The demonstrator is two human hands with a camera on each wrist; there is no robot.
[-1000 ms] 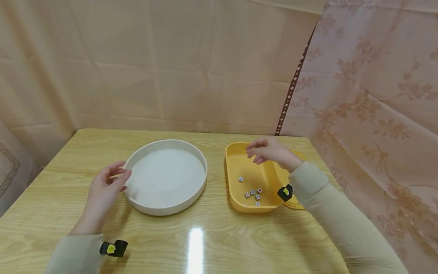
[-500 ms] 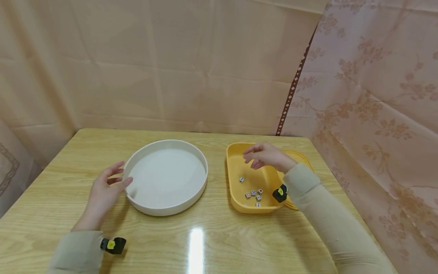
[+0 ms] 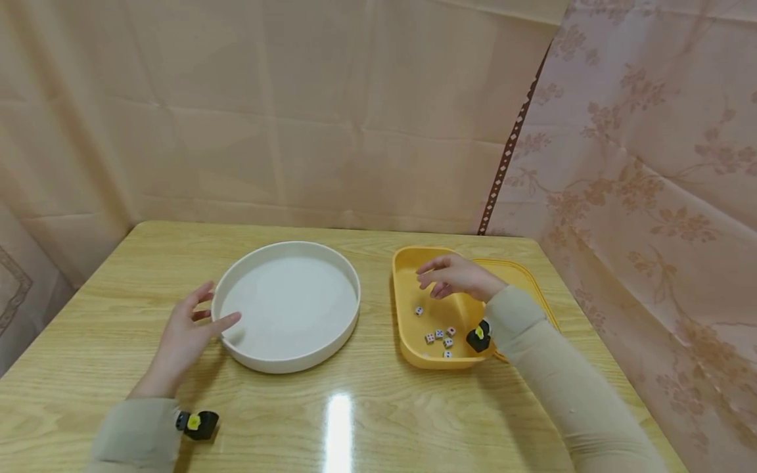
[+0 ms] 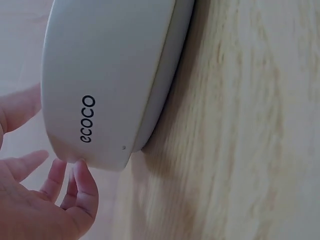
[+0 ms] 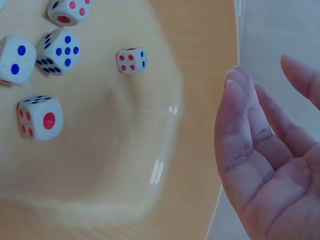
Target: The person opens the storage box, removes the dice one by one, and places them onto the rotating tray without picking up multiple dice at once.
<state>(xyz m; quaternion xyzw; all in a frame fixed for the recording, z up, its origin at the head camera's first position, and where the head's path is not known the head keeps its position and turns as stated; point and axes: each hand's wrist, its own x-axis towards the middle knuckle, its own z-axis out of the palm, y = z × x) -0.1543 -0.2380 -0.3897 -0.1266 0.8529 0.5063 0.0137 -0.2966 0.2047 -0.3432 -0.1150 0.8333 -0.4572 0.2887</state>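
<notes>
A round white tray (image 3: 290,302) with a raised rim rests on the table. My left hand (image 3: 188,335) is at its left side, thumb above the rim and fingers by the outer wall. In the left wrist view, fingertips touch the white wall (image 4: 115,65), below the printed "ecoco". Over the yellow box (image 3: 408,289) hovers my right hand (image 3: 458,277), fingers loosely bent and holding nothing. Several white dice lie in the box: one die (image 3: 418,311) apart, the other dice (image 3: 439,334) grouped near the front. Part of the box is hidden by my right arm.
A yellow lid (image 3: 520,272) lies just right of the box, partly covered by my sleeve. The wooden table (image 3: 266,420) ends at a beige curtain (image 3: 307,131) behind and a floral curtain (image 3: 662,197) on the right.
My right hand has come slightly left and lower over the yellow box. The left thumb has spread away from the fingers, further over the tray's rim. Dice and tray stay put.
</notes>
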